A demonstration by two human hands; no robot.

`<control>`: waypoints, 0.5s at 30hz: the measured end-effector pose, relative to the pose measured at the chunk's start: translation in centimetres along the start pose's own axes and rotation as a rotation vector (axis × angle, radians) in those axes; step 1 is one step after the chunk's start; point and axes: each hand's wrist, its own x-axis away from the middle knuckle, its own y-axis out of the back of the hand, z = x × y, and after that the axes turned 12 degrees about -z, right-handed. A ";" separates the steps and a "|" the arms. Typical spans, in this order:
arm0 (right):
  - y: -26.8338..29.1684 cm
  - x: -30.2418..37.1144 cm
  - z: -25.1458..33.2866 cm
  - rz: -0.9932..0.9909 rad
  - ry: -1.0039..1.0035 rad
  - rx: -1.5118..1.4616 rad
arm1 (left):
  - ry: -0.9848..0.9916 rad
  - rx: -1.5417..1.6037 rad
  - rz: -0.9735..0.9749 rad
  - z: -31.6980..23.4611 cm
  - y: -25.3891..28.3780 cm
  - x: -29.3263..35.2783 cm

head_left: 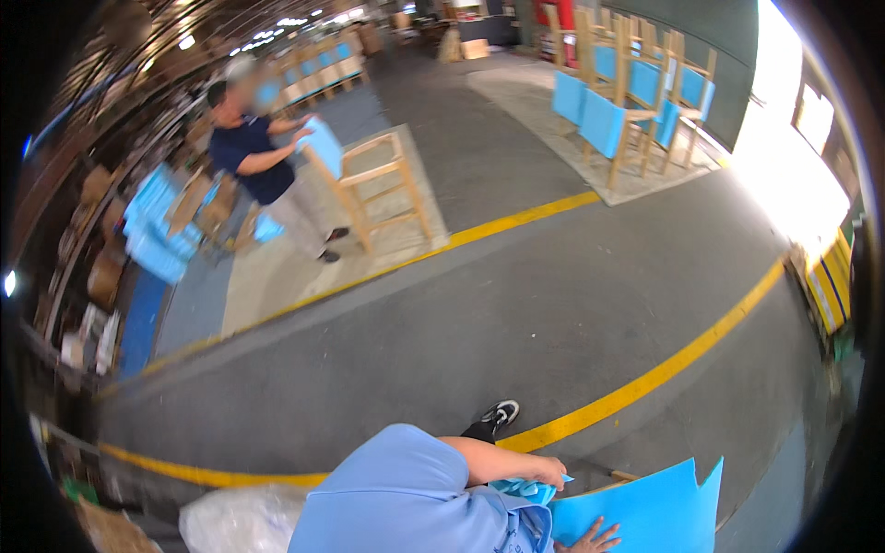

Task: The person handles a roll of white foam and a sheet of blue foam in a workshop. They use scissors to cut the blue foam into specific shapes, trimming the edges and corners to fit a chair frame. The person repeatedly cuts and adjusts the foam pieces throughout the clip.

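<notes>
My left hand (550, 472) is closed on a crumpled piece of light-blue sheet (524, 489), at the left edge of a larger blue sheet. With its fingers spread, my right hand (592, 537) lies flat on that larger blue sheet (668, 516), which has a notch in its upper right edge. A short bit of wood (624, 476) pokes out beyond the sheet's far edge; what lies under the sheet is hidden. My light-blue sleeve (392, 479) covers the upper part of my left arm.
Clear plastic wrap (241, 518) lies at lower left. Yellow lines (645, 382) cross the grey floor. Across the aisle a co-worker (253, 152) handles a wooden chair (378, 184) with a blue-covered back. Stacked chairs (604, 124) stand at far right, blue sheets (157, 226) at left.
</notes>
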 end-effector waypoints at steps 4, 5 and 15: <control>0.5 0.0 -5.6 0.019 0.037 -0.381 | 0.116 0.190 -0.070 1.3 -7.1 3.3; 0.4 0.3 -7.9 -0.069 0.029 -0.489 | 0.095 0.401 0.091 1.5 -7.8 3.7; 1.3 -6.4 -17.3 -0.286 -0.233 -0.571 | 0.044 0.352 -0.270 1.1 -11.4 4.1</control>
